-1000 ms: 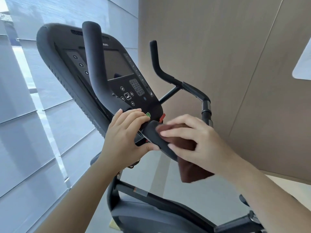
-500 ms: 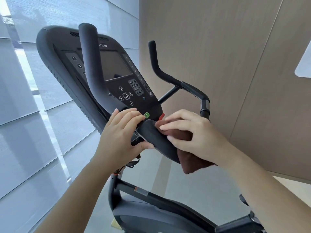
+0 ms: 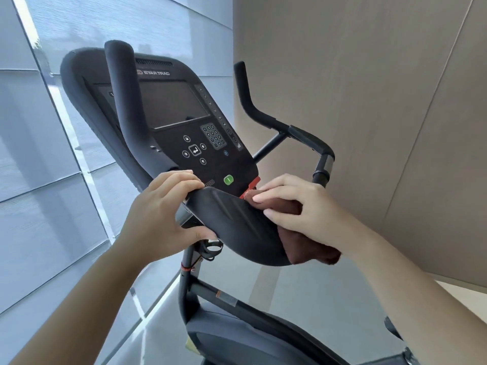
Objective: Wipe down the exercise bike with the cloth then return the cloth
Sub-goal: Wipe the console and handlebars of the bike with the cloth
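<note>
- Since a second ago the right hand (image 3: 297, 206) has edged the cloth (image 3: 311, 248) a little up the pad (image 3: 237, 227), toward the red tab (image 3: 253, 184), and more of the pad's top now shows between the hands.
- Left hand (image 3: 160, 214) grips the pad's left end, with its fingers over the top and its thumb underneath, apparently to steady the pad.
- Right hand holds the cloth bunched under curved fingers and presses it against the pad's right edge. How the thumb lies cannot be seen.
- Brown and soft, the cloth lies between palm and pad. A loose fold hangs below the hand, off the pad's lower right corner.
- It looks light and limp, so it should mould round the pad's curve. It will likely need flat pressure from the whole hand rather than a pinch, or it may bunch and skip.
- A gathered middle seems the best place to hold it, so the hanging tail does not drag or catch on the tab.
- Above the pad, the console (image 3: 184, 114) and its green button (image 3: 228, 179) sit close to the cloth, and a stray swipe could press a key.
- Wiping looks partway done. The rest of the bike (image 3: 226, 299) lies below the pad, and the cloth is not yet returned.
</note>
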`<action>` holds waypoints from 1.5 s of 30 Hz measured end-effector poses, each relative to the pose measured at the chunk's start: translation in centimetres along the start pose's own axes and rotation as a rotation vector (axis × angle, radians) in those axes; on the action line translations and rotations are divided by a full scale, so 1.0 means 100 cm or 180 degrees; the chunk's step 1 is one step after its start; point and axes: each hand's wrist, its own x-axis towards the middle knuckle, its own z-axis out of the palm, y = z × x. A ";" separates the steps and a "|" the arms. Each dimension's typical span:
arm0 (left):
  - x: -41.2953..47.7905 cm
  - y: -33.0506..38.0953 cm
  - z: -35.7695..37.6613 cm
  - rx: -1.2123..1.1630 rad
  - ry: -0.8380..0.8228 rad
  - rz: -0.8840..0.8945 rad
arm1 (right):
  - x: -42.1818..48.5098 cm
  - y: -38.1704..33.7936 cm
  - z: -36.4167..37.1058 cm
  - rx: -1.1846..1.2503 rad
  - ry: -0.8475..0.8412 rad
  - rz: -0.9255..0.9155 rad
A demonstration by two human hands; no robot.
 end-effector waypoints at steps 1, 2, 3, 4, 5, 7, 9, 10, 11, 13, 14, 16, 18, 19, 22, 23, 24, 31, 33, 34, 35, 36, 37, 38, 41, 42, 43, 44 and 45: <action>0.000 0.001 0.000 -0.0015 0.0011 -0.0043 | -0.008 0.007 -0.003 -0.0002 0.0009 -0.0048; 0.000 0.001 0.000 -0.0042 0.0028 -0.0085 | -0.019 0.015 -0.008 -0.0060 0.0041 -0.0121; 0.000 0.001 0.000 -0.0076 0.0042 -0.0125 | -0.030 0.023 -0.012 -0.0184 0.0088 -0.0211; 0.000 0.001 0.000 -0.0097 0.0045 -0.0156 | -0.039 0.029 -0.016 -0.0337 0.0145 -0.0299; 0.001 0.001 0.000 -0.0104 0.0038 -0.0178 | -0.043 0.033 -0.019 -0.0443 0.0192 -0.0353; 0.000 0.000 0.000 -0.0112 0.0031 -0.0187 | -0.038 0.037 -0.021 -0.0324 0.0306 -0.0337; 0.000 0.000 0.000 -0.0116 0.0037 -0.0174 | -0.023 0.033 -0.019 0.0041 0.0413 -0.0206; 0.000 0.001 -0.001 -0.0111 0.0023 -0.0173 | -0.015 0.030 -0.017 0.0159 0.0329 -0.0102; 0.000 0.002 -0.002 -0.0097 0.0003 -0.0177 | -0.008 0.027 -0.015 0.0147 0.0106 0.0033; 0.000 0.005 -0.004 -0.0060 -0.0023 -0.0203 | -0.001 0.027 -0.014 -0.0311 -0.0470 0.0362; 0.001 0.006 -0.005 -0.0049 -0.0040 -0.0227 | -0.001 0.028 -0.015 -0.0530 -0.0629 0.0494; 0.001 0.008 -0.006 -0.0041 -0.0074 -0.0261 | -0.008 0.028 -0.017 -0.0504 -0.0605 0.0599; 0.002 0.008 -0.006 -0.0046 -0.0084 -0.0259 | -0.020 0.023 -0.013 -0.0316 -0.0322 0.0468; 0.002 0.009 -0.006 -0.0049 -0.0095 -0.0255 | -0.025 0.019 -0.007 -0.0318 -0.0124 0.0380; 0.002 0.007 -0.005 -0.0048 -0.0102 -0.0279 | -0.032 0.006 0.012 -0.0447 0.0469 0.0148; 0.002 0.007 -0.005 -0.0048 -0.0097 -0.0289 | -0.032 0.004 0.016 -0.0470 0.0564 0.0116; 0.002 0.007 -0.004 -0.0052 -0.0090 -0.0292 | -0.030 0.004 0.016 -0.0466 0.0589 0.0097; 0.000 0.004 0.000 -0.0110 -0.0002 -0.0220 | -0.031 0.026 -0.002 -0.0188 0.0855 0.0085; 0.000 0.003 0.003 -0.0103 0.0068 -0.0192 | -0.028 0.014 0.009 -0.0140 0.1003 -0.0078; 0.000 0.002 0.004 -0.0118 0.0109 -0.0173 | -0.023 0.007 0.013 -0.0153 0.0995 -0.0150; 0.001 0.002 0.006 -0.0140 0.0144 -0.0148 | -0.017 0.001 0.016 -0.0162 0.0927 -0.0171; 0.001 0.001 0.007 -0.0157 0.0169 -0.0120 | -0.011 -0.003 0.017 -0.0177 0.0806 -0.0126; 0.001 0.001 0.007 -0.0165 0.0195 -0.0089 | -0.007 -0.006 0.016 -0.0223 0.0654 -0.0027; 0.000 0.001 0.008 -0.0167 0.0222 -0.0063 | -0.006 -0.006 0.015 -0.0283 0.0517 0.0093; 0.000 -0.002 0.010 -0.0165 0.0306 -0.0014 | -0.023 -0.004 0.013 -0.0426 0.0564 0.0311; 0.001 -0.003 0.010 -0.0170 0.0328 0.0014 | -0.030 -0.005 0.014 -0.0479 0.0729 0.0329; 0.001 -0.004 0.010 -0.0178 0.0338 0.0058 | -0.036 -0.006 0.016 -0.0536 0.0916 0.0346; 0.002 -0.005 0.010 -0.0190 0.0343 0.0113 | -0.039 -0.010 0.018 -0.0586 0.1092 0.0376; 0.002 -0.007 0.010 -0.0209 0.0351 0.0169 | -0.038 -0.016 0.021 -0.0630 0.1222 0.0406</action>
